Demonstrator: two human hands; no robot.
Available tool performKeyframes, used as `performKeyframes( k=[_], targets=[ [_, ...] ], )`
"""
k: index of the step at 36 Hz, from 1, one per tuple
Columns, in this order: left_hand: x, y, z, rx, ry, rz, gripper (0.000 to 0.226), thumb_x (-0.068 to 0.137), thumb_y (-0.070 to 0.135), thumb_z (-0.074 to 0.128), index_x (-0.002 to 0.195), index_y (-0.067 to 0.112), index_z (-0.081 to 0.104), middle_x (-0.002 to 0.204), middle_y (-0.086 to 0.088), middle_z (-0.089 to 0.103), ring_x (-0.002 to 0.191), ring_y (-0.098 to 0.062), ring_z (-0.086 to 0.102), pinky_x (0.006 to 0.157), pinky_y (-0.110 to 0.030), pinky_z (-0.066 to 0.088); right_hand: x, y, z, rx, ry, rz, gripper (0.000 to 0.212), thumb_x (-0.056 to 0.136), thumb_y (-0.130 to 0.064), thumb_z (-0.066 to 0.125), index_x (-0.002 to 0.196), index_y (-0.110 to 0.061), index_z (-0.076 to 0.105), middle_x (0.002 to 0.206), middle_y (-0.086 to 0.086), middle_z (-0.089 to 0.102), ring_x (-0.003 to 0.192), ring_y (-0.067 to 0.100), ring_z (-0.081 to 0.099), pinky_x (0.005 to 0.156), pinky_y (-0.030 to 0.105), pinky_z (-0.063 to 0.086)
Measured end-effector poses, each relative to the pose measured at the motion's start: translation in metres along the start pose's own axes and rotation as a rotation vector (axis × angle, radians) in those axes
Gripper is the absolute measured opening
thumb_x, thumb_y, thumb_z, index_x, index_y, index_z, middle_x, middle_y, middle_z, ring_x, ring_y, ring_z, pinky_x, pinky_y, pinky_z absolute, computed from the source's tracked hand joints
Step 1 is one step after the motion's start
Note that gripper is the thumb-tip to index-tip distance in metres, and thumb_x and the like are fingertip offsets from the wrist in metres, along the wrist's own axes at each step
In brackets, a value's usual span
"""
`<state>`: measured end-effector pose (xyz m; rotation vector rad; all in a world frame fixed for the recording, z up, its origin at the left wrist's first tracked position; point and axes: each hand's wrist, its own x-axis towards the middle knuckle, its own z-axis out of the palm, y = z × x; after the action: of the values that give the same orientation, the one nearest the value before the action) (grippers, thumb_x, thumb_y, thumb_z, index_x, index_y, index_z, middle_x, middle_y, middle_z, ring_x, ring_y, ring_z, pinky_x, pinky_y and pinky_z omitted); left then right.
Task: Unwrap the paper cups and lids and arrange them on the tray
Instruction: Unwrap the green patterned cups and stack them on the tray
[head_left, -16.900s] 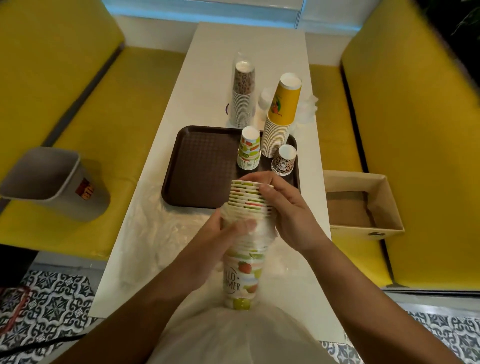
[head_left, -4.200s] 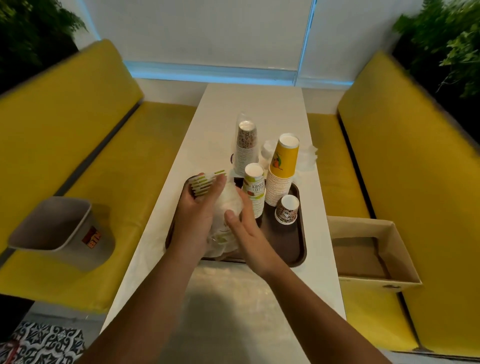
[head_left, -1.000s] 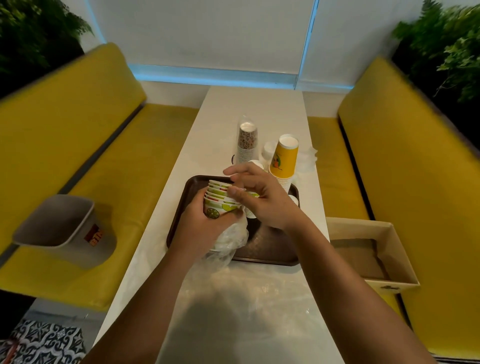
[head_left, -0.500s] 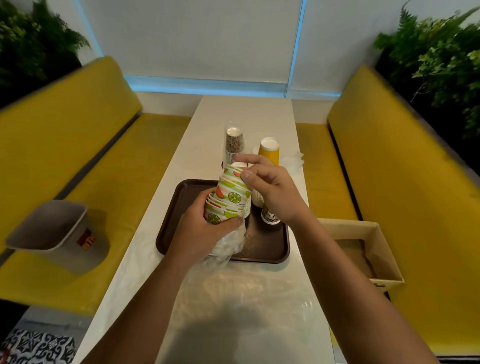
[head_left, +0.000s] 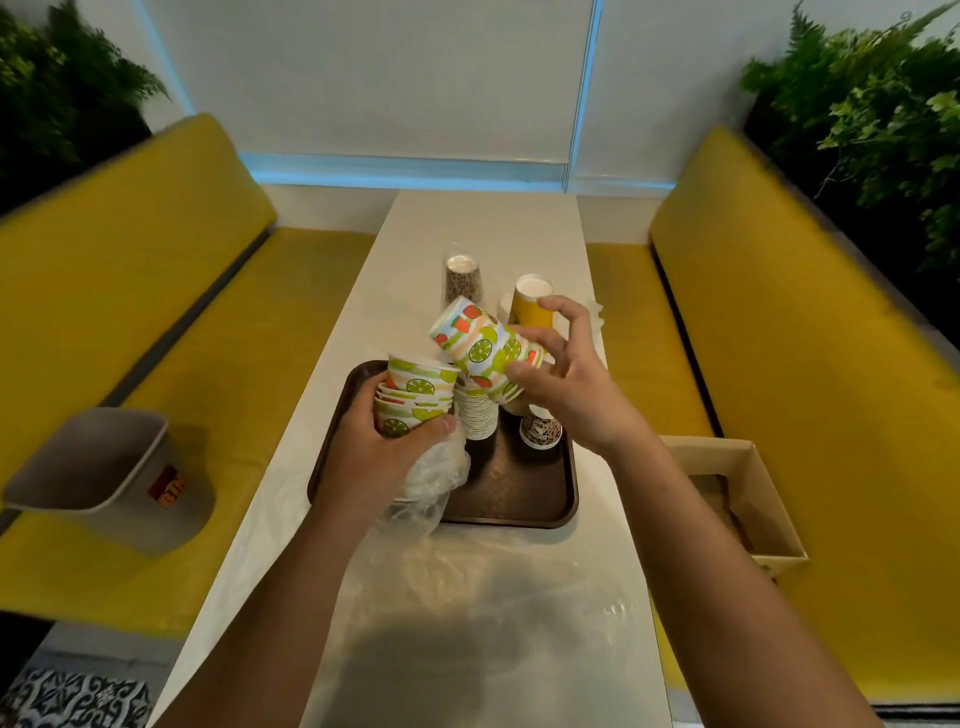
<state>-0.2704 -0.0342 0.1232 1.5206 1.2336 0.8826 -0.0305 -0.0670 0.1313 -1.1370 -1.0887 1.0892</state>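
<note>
Over the brown tray (head_left: 567, 500), your left hand (head_left: 374, 449) has its fingers curled round a short stack of fruit-print paper cups (head_left: 413, 397), with the clear plastic wrapper (head_left: 436, 480) bunched under the palm. Your right hand (head_left: 566, 387) holds a second batch of fruit-print cups (head_left: 480, 348), tilted, between thumb and fingers, just above the first. On the tray stand another nested cup stack (head_left: 475, 418) and a small brown-patterned cup (head_left: 541, 432). A yellow cup stack (head_left: 529, 301) rises behind your right hand. A wrapped brown-patterned cup stack (head_left: 462, 280) stands on the tabletop (head_left: 467, 223) beyond. The open cardboard box (head_left: 753, 499) on the right bench holds something flat and brown.
</note>
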Motion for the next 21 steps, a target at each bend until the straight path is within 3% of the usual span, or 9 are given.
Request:
performKeyframes(
  k=[3,5,8,10,13,16,21],
  targets=[
    [0.005,-0.003,-0.004,0.012,0.011,-0.030,0.075,0.065,0.052,0.093,0.130,0.036,0.060,0.117,0.014,0.071,0.108,-0.007,0.068,0.096,-0.043,0.059,0.001,-0.002,0.006,-0.087,-0.211,-0.012,0.105,0.094,0.007,0.071,0.161,-0.043,0.008,0.145,0.013,0.061,0.121,0.036,0.069,0.100,0.053,0.057],
    [0.009,-0.006,-0.007,0.032,0.015,-0.040,0.085,0.056,0.065,0.088,0.131,0.039,0.058,0.118,0.016,0.070,0.110,-0.008,0.068,0.098,-0.046,0.058,0.005,-0.004,0.014,-0.191,-0.301,-0.034,0.111,0.094,0.011,0.069,0.164,-0.040,-0.001,0.151,0.013,0.056,0.126,0.028,0.067,0.102,0.040,0.057],
    [0.014,-0.011,-0.014,0.021,0.008,-0.041,0.082,0.061,0.060,0.089,0.133,0.038,0.058,0.120,0.016,0.070,0.110,-0.007,0.068,0.099,-0.047,0.058,0.018,-0.004,0.022,-0.283,-0.304,-0.069,0.109,0.092,0.009,0.071,0.165,-0.038,0.006,0.153,0.012,0.048,0.128,0.023,0.065,0.101,0.033,0.056],
    [0.016,-0.013,-0.019,0.029,0.002,-0.034,0.074,0.070,0.047,0.093,0.134,0.035,0.059,0.120,0.016,0.071,0.110,-0.007,0.069,0.099,-0.044,0.059,0.030,-0.002,0.025,-0.301,-0.232,-0.102,0.102,0.090,0.009,0.074,0.163,-0.035,0.017,0.151,0.011,0.046,0.125,0.025,0.065,0.100,0.038,0.058],
    [0.022,-0.017,-0.026,0.031,0.012,-0.033,0.063,0.076,0.036,0.092,0.131,0.034,0.060,0.115,0.017,0.072,0.104,-0.001,0.069,0.098,-0.041,0.059,0.053,0.007,0.030,-0.428,0.005,-0.165,0.086,0.087,-0.001,0.081,0.152,-0.030,0.032,0.137,0.005,0.052,0.117,0.019,0.066,0.096,0.039,0.061],
    [0.027,-0.022,-0.033,0.049,0.018,-0.047,0.066,0.076,0.039,0.091,0.134,0.034,0.059,0.117,0.017,0.071,0.106,-0.002,0.068,0.099,-0.041,0.058,0.074,0.024,0.036,-0.610,0.245,-0.251,0.076,0.085,-0.013,0.083,0.144,-0.030,0.038,0.133,0.001,0.054,0.116,0.018,0.062,0.096,0.042,0.059],
    [0.036,-0.029,-0.042,0.048,0.005,-0.066,0.078,0.065,0.056,0.089,0.135,0.036,0.059,0.118,0.018,0.071,0.108,-0.004,0.068,0.099,-0.044,0.058,0.093,0.056,0.053,-0.757,0.386,-0.229,0.067,0.090,-0.010,0.079,0.145,-0.022,0.042,0.140,0.008,0.046,0.124,0.024,0.054,0.101,0.036,0.052]
  ],
)
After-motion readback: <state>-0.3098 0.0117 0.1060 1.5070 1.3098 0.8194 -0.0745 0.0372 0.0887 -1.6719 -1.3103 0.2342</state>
